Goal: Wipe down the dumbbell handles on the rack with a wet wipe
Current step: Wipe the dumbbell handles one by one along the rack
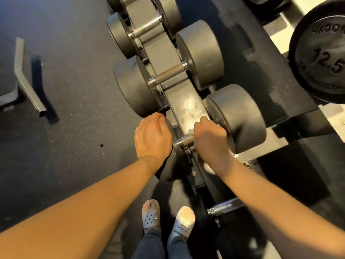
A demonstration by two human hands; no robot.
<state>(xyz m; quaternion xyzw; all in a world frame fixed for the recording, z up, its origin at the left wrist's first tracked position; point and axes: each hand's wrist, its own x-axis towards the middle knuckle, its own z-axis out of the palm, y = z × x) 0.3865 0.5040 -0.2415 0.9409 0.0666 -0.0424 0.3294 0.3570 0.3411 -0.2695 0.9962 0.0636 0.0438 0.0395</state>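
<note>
The nearest dumbbell sits on the grey rack (186,105), its knurled steel handle (183,141) partly showing between my hands. My right hand (209,141) grips that handle close to the dumbbell's right head (240,118). A sliver of white wet wipe (190,130) shows at its thumb side; the rest is hidden in the fist. My left hand (152,137) lies on the left head, fingers curled over its top rim. Farther along the rack are a second dumbbell handle (170,72) and a third handle (146,27), both bare.
A large black weight plate (321,53) hangs at the right on another stand. A metal bench foot (24,75) lies on the dark rubber floor at the left. A chrome bar (225,206) sits low by the rack, near my sandalled feet (151,215).
</note>
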